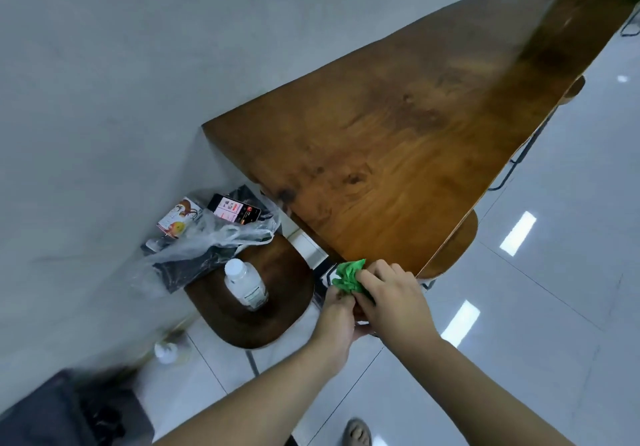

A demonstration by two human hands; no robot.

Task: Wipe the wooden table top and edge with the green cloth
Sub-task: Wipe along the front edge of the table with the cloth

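Observation:
A long wooden table [415, 141] runs from the centre up to the top right, along a grey wall. Just below its near corner I hold a crumpled green cloth [348, 276] with both hands. My left hand [337, 317] grips the cloth from below. From the right, my right hand [394, 296] closes its fingers on the same cloth. The cloth sits next to the table's near edge; whether it touches the wood I cannot tell.
A dark wooden stool [277, 321] to the left carries a clear bottle with a white cap [246, 284], a plastic bag [207, 241], a phone [233, 211] and a small carton [178, 219]. More stools [457, 241] tuck under the table's right side. Another bottle [166, 350] lies on the tiled floor.

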